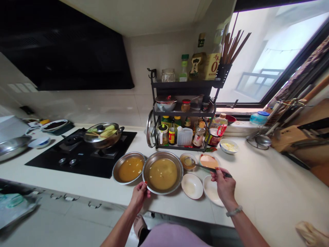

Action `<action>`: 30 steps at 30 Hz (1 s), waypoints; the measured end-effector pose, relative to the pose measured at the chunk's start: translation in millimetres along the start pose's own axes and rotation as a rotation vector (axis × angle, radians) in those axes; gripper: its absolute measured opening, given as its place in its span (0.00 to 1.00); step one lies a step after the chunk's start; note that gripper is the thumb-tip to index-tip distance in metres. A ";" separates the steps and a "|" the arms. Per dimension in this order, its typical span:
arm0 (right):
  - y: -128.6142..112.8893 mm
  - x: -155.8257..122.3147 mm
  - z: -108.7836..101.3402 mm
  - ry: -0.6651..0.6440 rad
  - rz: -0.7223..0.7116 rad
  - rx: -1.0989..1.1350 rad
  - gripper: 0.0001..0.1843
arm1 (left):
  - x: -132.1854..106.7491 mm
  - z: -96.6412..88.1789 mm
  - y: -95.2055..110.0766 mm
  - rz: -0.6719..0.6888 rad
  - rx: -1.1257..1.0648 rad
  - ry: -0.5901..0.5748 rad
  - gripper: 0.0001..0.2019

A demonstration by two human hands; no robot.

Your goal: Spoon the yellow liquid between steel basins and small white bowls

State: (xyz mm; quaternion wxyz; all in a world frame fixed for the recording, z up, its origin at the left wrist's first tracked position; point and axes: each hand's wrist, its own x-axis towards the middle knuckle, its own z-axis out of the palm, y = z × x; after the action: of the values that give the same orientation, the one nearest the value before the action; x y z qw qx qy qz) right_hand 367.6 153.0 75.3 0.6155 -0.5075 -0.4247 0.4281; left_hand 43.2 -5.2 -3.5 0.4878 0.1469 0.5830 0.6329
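My left hand [140, 192] grips the near rim of a steel bowl [162, 173] filled with yellowish liquid. Just left of it stands a second steel bowl [129, 167] with a similar liquid. My right hand [224, 181] is closed on the handle of a spoon [203, 167], whose tip rests in a small bowl of brown sauce [188, 161]. Around that hand are an orange sauce dish [209, 160] and two white empty dishes [192, 186] [212, 190].
A black spice rack [185, 113] with bottles and jars stands behind the bowls. A lidded pan [102, 134] sits on the black cooktop [82, 154] to the left. A small bowl of white food [228, 146], a ladle [260, 140] and knife block [290, 137] lie right.
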 end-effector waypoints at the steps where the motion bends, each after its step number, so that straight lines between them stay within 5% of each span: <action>1: -1.3 0.1 0.2 0.001 0.005 0.007 0.23 | -0.1 0.2 0.3 0.001 0.001 0.001 0.24; 11: -30.8 -18.1 14.3 -0.134 -0.088 0.008 0.20 | -2.9 3.9 4.1 0.003 0.002 0.013 0.25; 23: -23.0 -50.0 17.5 -0.565 -0.622 -0.127 0.09 | -1.5 3.2 1.9 0.025 -0.015 0.014 0.25; 30: -5.1 -22.2 9.2 -0.327 -0.503 -0.253 0.11 | -2.7 4.1 2.8 0.028 0.002 0.015 0.24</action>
State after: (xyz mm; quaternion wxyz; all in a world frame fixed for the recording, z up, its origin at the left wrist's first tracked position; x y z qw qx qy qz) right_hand 353.2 133.6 79.5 0.5576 -0.3835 -0.6799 0.2824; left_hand 46.4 -4.5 1.2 0.4743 0.1507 0.5850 0.6404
